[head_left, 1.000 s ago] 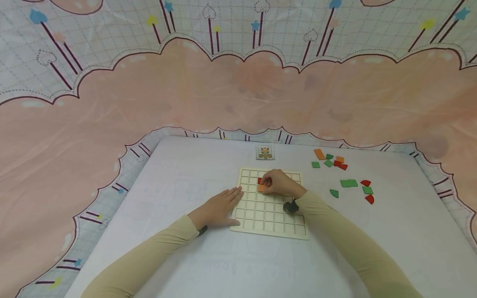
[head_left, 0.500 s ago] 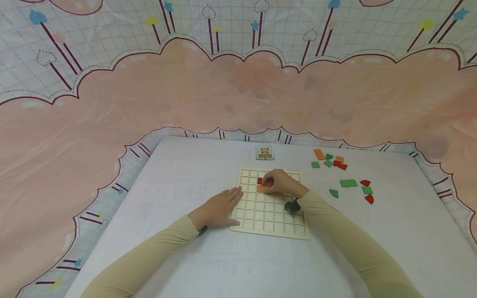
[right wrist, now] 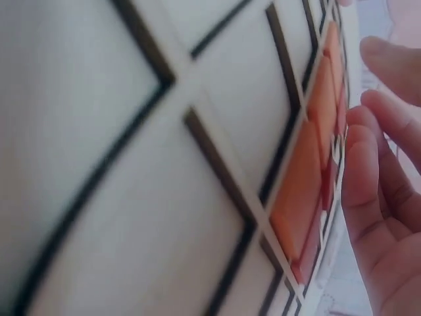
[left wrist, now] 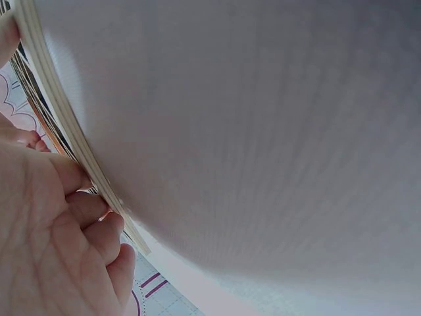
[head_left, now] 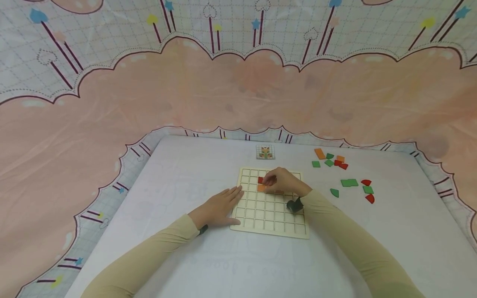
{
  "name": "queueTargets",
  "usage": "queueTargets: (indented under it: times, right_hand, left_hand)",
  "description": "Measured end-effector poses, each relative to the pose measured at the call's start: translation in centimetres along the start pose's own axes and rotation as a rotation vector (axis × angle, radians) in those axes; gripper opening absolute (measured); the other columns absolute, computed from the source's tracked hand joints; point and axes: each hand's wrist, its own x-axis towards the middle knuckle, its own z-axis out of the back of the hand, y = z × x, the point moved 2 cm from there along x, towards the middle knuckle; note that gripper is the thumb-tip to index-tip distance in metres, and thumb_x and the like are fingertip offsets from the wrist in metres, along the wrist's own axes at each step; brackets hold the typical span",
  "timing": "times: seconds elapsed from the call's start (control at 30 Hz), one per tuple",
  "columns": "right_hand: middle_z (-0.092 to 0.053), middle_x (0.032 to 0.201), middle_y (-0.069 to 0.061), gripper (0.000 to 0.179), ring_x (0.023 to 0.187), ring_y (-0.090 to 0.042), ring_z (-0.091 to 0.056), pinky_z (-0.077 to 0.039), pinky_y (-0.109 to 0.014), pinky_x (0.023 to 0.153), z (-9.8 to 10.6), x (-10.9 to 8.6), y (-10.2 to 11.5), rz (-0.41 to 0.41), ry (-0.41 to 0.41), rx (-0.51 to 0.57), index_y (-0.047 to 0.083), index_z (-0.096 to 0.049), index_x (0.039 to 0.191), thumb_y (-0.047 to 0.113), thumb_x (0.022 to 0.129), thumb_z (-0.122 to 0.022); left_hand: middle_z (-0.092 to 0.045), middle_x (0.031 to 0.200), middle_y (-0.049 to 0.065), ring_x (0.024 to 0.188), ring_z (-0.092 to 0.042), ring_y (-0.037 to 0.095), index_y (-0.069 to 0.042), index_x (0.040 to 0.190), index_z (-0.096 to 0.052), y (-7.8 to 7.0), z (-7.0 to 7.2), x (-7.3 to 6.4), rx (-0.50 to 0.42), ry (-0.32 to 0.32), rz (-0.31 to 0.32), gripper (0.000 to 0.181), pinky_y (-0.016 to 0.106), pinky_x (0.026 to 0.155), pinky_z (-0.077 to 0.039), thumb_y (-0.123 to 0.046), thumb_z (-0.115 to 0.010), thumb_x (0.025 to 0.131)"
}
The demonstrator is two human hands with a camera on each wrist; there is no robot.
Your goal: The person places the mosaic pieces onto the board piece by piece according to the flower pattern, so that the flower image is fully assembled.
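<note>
In the head view my left hand (head_left: 219, 209) rests with its fingers spread along the left edge of a pale square grid board (head_left: 253, 215). The left wrist view shows its fingertips against the board's side. My right hand (head_left: 281, 182) is over the upper middle of the board, fingers bent. Near its fingertips lie a red tile (head_left: 260, 180) and an orange tile (head_left: 261, 188). From the right wrist, more orange tiles (right wrist: 299, 191) and red edges show in a row, partly behind the fingers (right wrist: 362, 158). The thumb stands apart from them, and no piece is visible between.
A small picture card (head_left: 265, 152) lies behind the board. To the right are loose tiles: an orange rectangle (head_left: 319, 154), several green ones (head_left: 349, 183) and red ones (head_left: 369, 199). A white cloth with a patterned border covers the table (head_left: 179, 165).
My right hand has shifted slightly to the right and away from the orange tile, uncovering a little more of the red tile. The left hand stays in place.
</note>
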Motion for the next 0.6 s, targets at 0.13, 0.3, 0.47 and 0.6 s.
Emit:
queueTargets:
  times: [0.13, 0.3, 0.47, 0.6]
  right_hand:
    - [-0.068, 0.084, -0.007, 0.017, 0.074, -0.009, -0.059, -0.052, -0.021, 0.069, 1.1, -0.7, -0.1, -0.006, -0.013, 0.055, 0.002, -0.071, 0.094, 0.008, 0.079, -0.073]
    - [-0.069, 0.088, -0.011, 0.021, 0.076, -0.010, -0.060, -0.054, -0.022, 0.073, 3.4, -1.9, -0.5, -0.003, -0.042, 0.067, -0.001, -0.070, 0.099, 0.010, 0.081, -0.072]
    - [-0.068, 0.098, -0.018, 0.026, 0.080, -0.007, -0.059, -0.052, -0.016, 0.074, 6.5, -3.5, -1.7, -0.032, -0.097, 0.078, -0.005, -0.068, 0.105, 0.010, 0.083, -0.070]
    - [-0.065, 0.106, -0.024, 0.031, 0.082, -0.002, -0.059, -0.051, -0.012, 0.075, 9.5, -5.0, -2.9, -0.075, -0.150, 0.097, -0.007, -0.065, 0.109, 0.010, 0.084, -0.069]
  left_hand:
    - [-0.011, 0.159, 0.011, 0.147, -0.013, 0.023, -0.004, 0.151, -0.014, 0.0, 0.0, 0.1, 0.017, 0.003, 0.003, 0.091, 0.036, 0.120, -0.019, -0.065, -0.043, 0.089]
    - [-0.012, 0.159, 0.011, 0.147, -0.014, 0.023, -0.004, 0.151, -0.015, 0.1, -0.1, 0.1, 0.029, -0.001, -0.001, 0.092, 0.036, 0.120, -0.020, -0.066, -0.042, 0.088]
    - [-0.011, 0.159, 0.012, 0.147, -0.013, 0.023, -0.004, 0.151, -0.014, 0.0, -0.1, 0.1, 0.032, -0.002, -0.001, 0.092, 0.036, 0.120, -0.019, -0.066, -0.041, 0.089]
    - [-0.011, 0.159, 0.011, 0.147, -0.013, 0.023, -0.005, 0.151, -0.014, 0.0, 0.0, 0.0, 0.034, 0.006, 0.004, 0.092, 0.036, 0.120, -0.019, -0.066, -0.042, 0.089]
